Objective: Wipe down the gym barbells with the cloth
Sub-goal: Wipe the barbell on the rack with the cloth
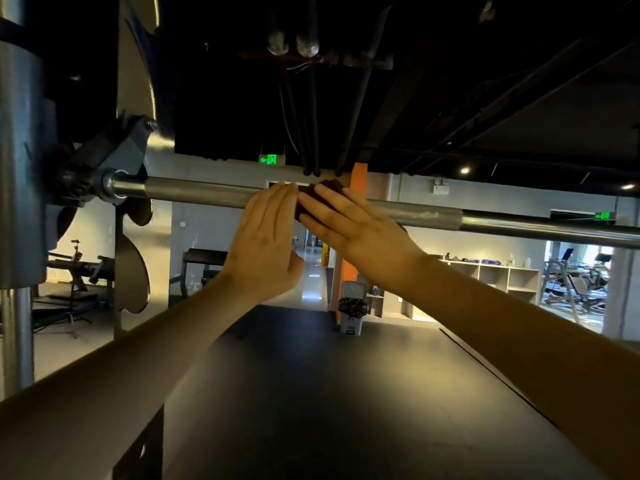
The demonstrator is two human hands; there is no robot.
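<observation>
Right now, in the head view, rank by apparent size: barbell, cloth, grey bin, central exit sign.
1. barbell
2. grey bin
3. cloth and central exit sign: too close to rank; cloth mostly covered.

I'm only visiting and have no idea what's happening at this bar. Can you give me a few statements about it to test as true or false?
1. Both the left hand and the right hand are up at the barbell. True.
2. The cloth is bright white. False: it is dark reddish.
3. The right hand lies with straight fingers over the cloth. True.
4. The barbell lies on the floor. False: it is raised, its left end held in the rack.
5. A green exit sign glows behind the bar. True.
</observation>
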